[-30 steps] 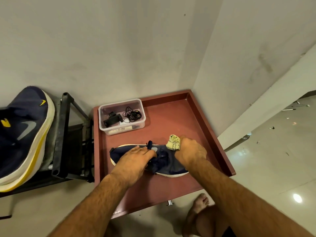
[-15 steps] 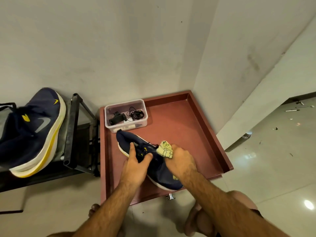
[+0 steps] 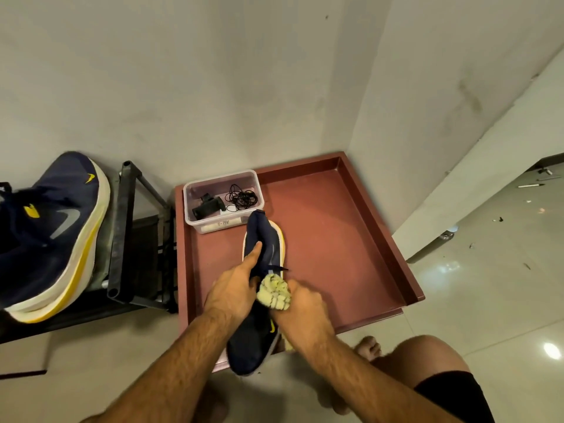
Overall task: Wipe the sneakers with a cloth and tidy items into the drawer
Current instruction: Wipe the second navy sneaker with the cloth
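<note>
1. A pale plaster wall (image 3: 213, 87) fills the upper part of the scene and meets a second wall at a corner on the right; a glossy tiled floor (image 3: 488, 300) spreads out below.
2. A shallow reddish-brown drawer (image 3: 335, 239) lies open on the floor, pushed into that corner, with raised rims on all sides.
3. To the left, a navy sneaker with a white and yellow sole (image 3: 58, 236) sits on a dark metal rack (image 3: 122, 233), well apart from the drawer's contents.
4. A second navy sneaker (image 3: 264, 239) lies lengthwise in the drawer, one end near the plastic box, the other end jutting past the drawer's near rim.
5. The person's two bare forearms reach in from below; a knee in dark shorts (image 3: 427, 377) and bare toes show at lower right.
6. The left hand (image 3: 235, 288) grips the sneaker's upper at its middle, one finger stretched straight along the fabric.
7. The right hand (image 3: 305, 309) is curled round a bunched pale yellow cloth (image 3: 274, 291), which is pressed against the sneaker just beside the left hand.
8. A clear plastic box (image 3: 222, 203) stands in the drawer's far left corner, holding a small black gadget (image 3: 207, 206) and a tangled black cord (image 3: 242, 198).
</note>
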